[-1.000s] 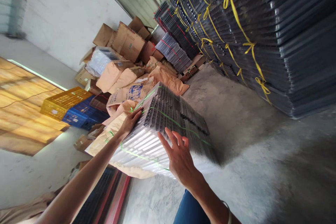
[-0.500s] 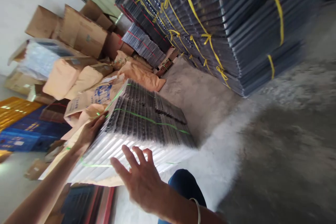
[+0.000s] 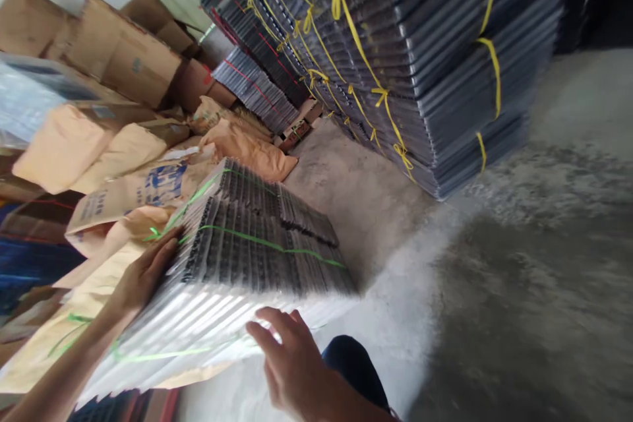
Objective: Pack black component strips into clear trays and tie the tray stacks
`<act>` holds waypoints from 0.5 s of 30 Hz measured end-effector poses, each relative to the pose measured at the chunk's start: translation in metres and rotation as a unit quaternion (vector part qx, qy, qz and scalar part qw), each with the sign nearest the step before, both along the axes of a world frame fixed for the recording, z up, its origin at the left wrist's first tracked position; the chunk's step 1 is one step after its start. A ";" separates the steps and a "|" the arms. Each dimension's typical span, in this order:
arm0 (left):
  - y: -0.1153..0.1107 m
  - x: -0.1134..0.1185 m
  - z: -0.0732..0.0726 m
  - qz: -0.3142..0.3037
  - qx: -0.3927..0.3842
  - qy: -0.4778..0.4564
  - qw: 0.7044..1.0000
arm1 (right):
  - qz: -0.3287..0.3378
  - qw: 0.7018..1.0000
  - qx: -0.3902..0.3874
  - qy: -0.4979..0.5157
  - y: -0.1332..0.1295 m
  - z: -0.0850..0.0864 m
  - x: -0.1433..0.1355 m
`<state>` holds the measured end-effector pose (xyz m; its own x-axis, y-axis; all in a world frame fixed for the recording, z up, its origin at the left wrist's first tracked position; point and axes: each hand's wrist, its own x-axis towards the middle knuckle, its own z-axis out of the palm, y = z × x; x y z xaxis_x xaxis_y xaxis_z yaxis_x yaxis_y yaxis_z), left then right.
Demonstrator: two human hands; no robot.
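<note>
Strapped stack of clear trays (image 3: 262,237) sits on concrete floor (image 3: 356,211), left hand (image 3: 148,270) flat on its near-left side, right hand (image 3: 291,356) half-curled at its near face, contact unclear, hands apart, yellow-tied black stacks (image 3: 395,79) beyond it to the right.

Sheet stack (image 3: 237,264) | grey, ridged | bound by green straps (image 3: 254,238) | slanted in view | beside paper sacks (image 3: 252,148)

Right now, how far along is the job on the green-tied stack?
Tying looks done: green straps cross the stack. In hand: the left hand rests against it; the right hand is beside its near face, contact unclear. Probably left: a firm two-handed hold, then any move; it sits apart from the yellow-tied stacks.
</note>
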<state>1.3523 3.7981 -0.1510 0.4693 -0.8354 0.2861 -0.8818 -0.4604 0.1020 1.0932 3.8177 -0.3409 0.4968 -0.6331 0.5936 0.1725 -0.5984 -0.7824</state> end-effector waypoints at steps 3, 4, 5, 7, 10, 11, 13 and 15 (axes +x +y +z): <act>0.003 0.000 0.000 -0.063 0.027 0.016 0.998 | -0.047 0.996 -0.013 -0.070 -0.017 -0.012 -0.004; 0.004 0.001 0.000 -0.093 0.038 0.014 0.995 | -0.066 0.994 -0.027 -0.083 -0.032 -0.011 -0.004; 0.003 0.002 0.001 -0.121 0.049 0.011 0.991 | -0.088 0.992 -0.039 -0.083 -0.051 -0.009 -0.003; 0.002 0.005 0.001 -0.162 0.071 -0.001 0.984 | -0.142 0.990 -0.016 -0.019 -0.097 0.001 0.006; 0.001 0.013 0.001 -0.187 0.084 -0.013 0.979 | -0.220 0.951 0.053 0.210 -0.165 0.014 0.024; 0.001 0.016 0.001 -0.192 0.080 -0.012 0.978 | -0.194 0.938 0.043 0.283 -0.183 0.016 0.028; 0.003 0.019 0.003 -0.196 0.079 -0.001 0.977 | -0.122 0.913 0.012 0.388 -0.208 0.014 0.032; 0.006 0.021 0.005 -0.191 0.085 0.010 0.978 | -0.068 0.896 -0.011 0.439 -0.224 0.007 0.032</act>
